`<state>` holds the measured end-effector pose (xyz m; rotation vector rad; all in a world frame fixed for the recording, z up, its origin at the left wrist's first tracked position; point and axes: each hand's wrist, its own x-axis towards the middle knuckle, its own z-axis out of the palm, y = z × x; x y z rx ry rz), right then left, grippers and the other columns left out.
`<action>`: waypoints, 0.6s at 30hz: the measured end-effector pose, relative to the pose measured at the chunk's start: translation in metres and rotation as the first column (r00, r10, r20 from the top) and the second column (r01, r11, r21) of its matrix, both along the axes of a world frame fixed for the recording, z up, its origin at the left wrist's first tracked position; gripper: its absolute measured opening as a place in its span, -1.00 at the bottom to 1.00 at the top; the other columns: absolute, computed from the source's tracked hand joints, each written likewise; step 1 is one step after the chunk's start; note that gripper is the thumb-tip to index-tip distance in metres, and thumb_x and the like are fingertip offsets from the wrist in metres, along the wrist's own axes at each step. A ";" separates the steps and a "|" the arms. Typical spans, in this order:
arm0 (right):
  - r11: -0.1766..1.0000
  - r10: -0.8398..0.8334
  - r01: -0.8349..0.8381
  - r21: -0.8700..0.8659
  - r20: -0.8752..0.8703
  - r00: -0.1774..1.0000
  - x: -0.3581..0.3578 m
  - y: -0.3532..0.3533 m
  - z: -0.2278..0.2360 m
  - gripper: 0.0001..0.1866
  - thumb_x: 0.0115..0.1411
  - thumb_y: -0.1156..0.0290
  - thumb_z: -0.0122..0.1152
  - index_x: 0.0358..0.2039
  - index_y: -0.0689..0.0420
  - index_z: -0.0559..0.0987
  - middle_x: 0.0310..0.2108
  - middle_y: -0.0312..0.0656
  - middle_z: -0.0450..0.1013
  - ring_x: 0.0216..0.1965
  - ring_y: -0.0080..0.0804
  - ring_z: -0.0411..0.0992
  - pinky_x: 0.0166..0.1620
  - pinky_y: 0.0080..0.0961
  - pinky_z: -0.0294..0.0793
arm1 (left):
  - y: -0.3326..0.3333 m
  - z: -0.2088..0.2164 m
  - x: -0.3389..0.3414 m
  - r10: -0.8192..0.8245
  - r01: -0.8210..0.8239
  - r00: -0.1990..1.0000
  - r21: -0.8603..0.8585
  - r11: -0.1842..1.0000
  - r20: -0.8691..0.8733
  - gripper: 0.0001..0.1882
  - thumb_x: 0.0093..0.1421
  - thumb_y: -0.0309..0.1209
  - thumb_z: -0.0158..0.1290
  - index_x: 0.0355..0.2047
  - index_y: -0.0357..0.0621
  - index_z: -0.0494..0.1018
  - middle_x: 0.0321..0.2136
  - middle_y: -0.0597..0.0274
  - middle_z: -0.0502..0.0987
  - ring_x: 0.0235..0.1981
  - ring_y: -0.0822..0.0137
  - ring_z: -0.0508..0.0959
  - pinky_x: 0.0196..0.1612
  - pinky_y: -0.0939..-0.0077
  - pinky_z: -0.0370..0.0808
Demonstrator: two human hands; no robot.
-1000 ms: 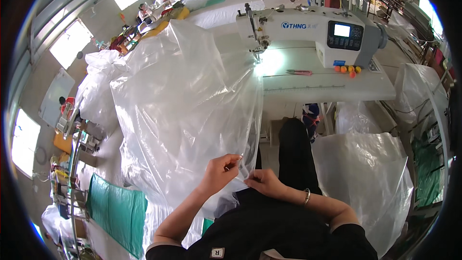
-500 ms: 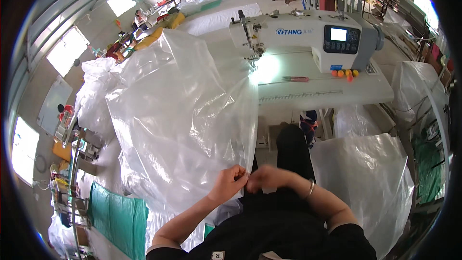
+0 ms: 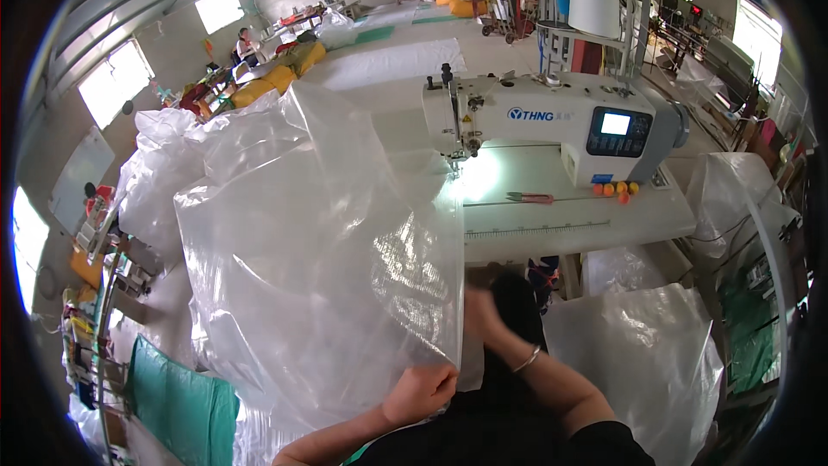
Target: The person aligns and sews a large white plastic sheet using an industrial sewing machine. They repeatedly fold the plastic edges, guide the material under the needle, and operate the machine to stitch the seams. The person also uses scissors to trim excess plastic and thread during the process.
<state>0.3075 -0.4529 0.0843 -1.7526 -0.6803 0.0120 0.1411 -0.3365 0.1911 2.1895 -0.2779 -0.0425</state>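
Observation:
A large clear plastic sheet [image 3: 302, 233] drapes from the sewing machine [image 3: 535, 116] down toward my lap. Its right edge runs under the machine's lit needle area. My left hand [image 3: 423, 393] is closed on the sheet's lower right corner, close to my body. Farther up that edge is my right hand [image 3: 479, 315], smeared by motion and partly behind the film, so its fingers cannot be made out. A metal bangle [image 3: 528, 359] circles the right wrist.
Red-handled thread snips [image 3: 529, 198] and several small orange and yellow balls [image 3: 617, 190] lie on the machine table [image 3: 552, 246]. More clear plastic film [image 3: 634, 362] hangs at my right. A green sheet [image 3: 181, 401] lies lower left. A person [image 3: 247, 47] sits far back left.
My right hand has moved away from my left, forward along the sheet's edge. My left hand is lower in view, and the whole view has tilted up, showing more of the room.

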 end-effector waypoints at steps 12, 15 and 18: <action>0.578 -0.212 0.497 -0.647 0.468 0.858 0.159 0.043 0.076 -0.83 0.01 0.42 0.15 -0.42 0.25 0.57 -0.36 0.02 0.47 -0.35 -0.02 0.51 -0.27 -0.24 0.51 | 0.017 -0.004 0.015 -0.058 0.027 0.994 -0.293 0.956 -0.096 -0.90 0.15 -0.50 0.10 -0.36 -0.29 0.49 -0.59 0.10 0.49 -0.58 0.30 0.51 -0.48 0.45 0.43; 0.584 -0.204 0.453 -0.674 0.418 0.885 0.150 0.047 0.082 -0.85 0.00 0.47 0.11 -0.43 0.26 0.56 -0.30 0.04 0.44 -0.33 0.00 0.49 -0.24 -0.24 0.51 | 0.020 -0.014 0.016 -0.002 -0.049 0.991 -0.374 0.926 -0.135 -0.90 0.16 -0.51 0.11 -0.33 -0.30 0.50 -0.59 0.15 0.49 -0.58 0.43 0.48 -0.48 0.53 0.42; 0.665 -0.214 0.421 -0.618 0.382 0.899 0.141 0.047 0.087 -0.85 -0.01 0.53 0.08 -0.42 0.29 0.56 -0.29 0.09 0.42 -0.31 -0.01 0.47 -0.20 -0.22 0.50 | 0.026 -0.017 0.026 0.006 -0.026 0.998 -0.354 0.935 -0.056 -0.88 0.17 -0.50 0.10 -0.31 -0.30 0.52 -0.60 0.16 0.50 -0.59 0.48 0.47 -0.48 0.53 0.43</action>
